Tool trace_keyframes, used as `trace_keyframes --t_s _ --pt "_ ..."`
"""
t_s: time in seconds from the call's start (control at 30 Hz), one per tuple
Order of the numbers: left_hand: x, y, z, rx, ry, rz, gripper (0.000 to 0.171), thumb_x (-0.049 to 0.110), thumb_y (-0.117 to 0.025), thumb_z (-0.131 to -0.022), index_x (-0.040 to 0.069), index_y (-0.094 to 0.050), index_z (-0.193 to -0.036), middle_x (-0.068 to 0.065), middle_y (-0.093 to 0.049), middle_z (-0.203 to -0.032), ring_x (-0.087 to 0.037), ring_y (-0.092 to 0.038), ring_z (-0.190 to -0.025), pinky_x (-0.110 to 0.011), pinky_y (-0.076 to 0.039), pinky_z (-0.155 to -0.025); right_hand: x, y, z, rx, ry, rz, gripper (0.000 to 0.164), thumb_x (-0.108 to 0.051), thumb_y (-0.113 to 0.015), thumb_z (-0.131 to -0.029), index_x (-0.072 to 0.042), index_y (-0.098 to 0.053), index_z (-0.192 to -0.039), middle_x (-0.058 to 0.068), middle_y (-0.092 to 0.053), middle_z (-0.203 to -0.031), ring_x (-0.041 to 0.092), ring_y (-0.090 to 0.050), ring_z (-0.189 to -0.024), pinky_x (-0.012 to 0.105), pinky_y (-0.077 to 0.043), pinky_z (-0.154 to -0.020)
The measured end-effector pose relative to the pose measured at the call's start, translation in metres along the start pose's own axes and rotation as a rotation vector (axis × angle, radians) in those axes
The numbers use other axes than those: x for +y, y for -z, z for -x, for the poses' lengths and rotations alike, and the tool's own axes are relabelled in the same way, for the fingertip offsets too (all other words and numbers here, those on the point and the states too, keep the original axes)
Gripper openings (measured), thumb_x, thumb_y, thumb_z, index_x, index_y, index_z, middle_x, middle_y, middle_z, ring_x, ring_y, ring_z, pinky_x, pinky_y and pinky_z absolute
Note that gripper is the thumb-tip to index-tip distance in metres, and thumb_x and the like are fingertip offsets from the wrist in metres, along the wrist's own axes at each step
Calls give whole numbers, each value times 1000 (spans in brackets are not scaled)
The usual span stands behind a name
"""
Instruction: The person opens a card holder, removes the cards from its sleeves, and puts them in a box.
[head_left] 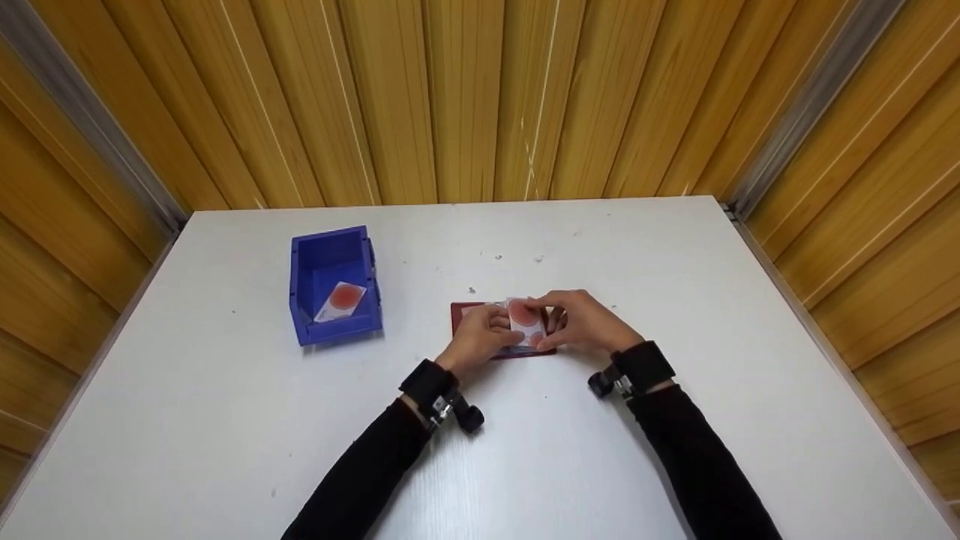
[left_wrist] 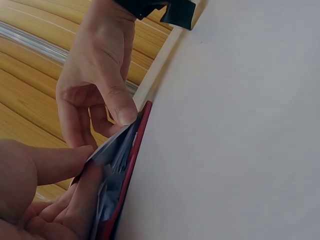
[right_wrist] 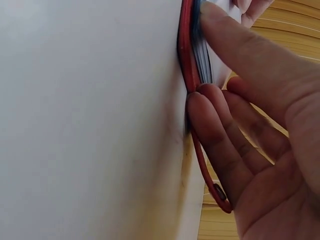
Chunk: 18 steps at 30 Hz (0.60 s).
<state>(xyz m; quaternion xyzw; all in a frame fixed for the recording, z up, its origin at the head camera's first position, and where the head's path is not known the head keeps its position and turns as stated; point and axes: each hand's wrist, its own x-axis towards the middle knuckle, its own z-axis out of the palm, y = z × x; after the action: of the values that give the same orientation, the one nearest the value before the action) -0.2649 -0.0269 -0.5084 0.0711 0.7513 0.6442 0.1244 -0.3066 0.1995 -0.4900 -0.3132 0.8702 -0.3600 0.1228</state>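
A card holder (head_left: 458, 318) with a red cover and clear plastic sleeves lies open on the table under both hands. Above its sleeves a white card with red circles (head_left: 526, 321) is held tilted. My left hand (head_left: 478, 337) pinches the card's left side, thumb in front and fingers behind, as the left wrist view shows. On the other side my right hand (head_left: 589, 324) holds the card's right edge between thumb and index finger. In the right wrist view its remaining fingers curl beside the red cover (right_wrist: 187, 55), near a red strap with a snap (right_wrist: 218, 191).
Left of the hands stands a blue plastic bin (head_left: 295, 274), and inside it lies another white card with a red circle (head_left: 346, 298). Small specks dot the white table (head_left: 225, 420). Wood-look panels (head_left: 465, 97) rise behind the table and at its sides.
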Motion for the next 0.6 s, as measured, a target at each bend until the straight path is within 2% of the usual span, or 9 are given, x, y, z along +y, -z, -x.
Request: trace_keyframes --t_s 0.23,0.43,0.5,0.6 --pt "5 6 2 -5 -4 15 38 -1 -77 -87 -7 -67 -123 -7 -76 -94 -5 -65 -81 -16 -52 -71 7 3 1 -7 -56 -58 72 -10 -92 -76 -15 -64 -142 9 -71 -123 15 -66 -83 23 -55 -73" --pt "11 22 5 17 71 29 38 -7 -76 -84 -7 -64 -120 -1 -69 -85 -7 -63 -75 -18 -52 -67 7 2 -1 -9 -57 -67 69 -9 -93 -75 -13 -66 -139 9 -72 -120 16 -64 -82 23 -54 -72" --pt "13 27 6 22 88 16 36 -8 -76 -83 -7 -64 -117 0 -67 -83 -7 -62 -73 -19 -51 -66 6 2 -1 -11 -67 -66 69 -9 -92 -76 -13 -66 -139 9 -72 -120 16 -64 -83 23 -54 -73" --pt "15 34 5 20 108 -22 35 -7 -76 -81 -5 -65 -114 1 -65 -81 -8 -61 -72 -20 -51 -65 6 2 -3 -14 -88 -65 69 -9 -92 -76 -13 -66 -140 10 -72 -111 17 -64 -83 23 -54 -73"
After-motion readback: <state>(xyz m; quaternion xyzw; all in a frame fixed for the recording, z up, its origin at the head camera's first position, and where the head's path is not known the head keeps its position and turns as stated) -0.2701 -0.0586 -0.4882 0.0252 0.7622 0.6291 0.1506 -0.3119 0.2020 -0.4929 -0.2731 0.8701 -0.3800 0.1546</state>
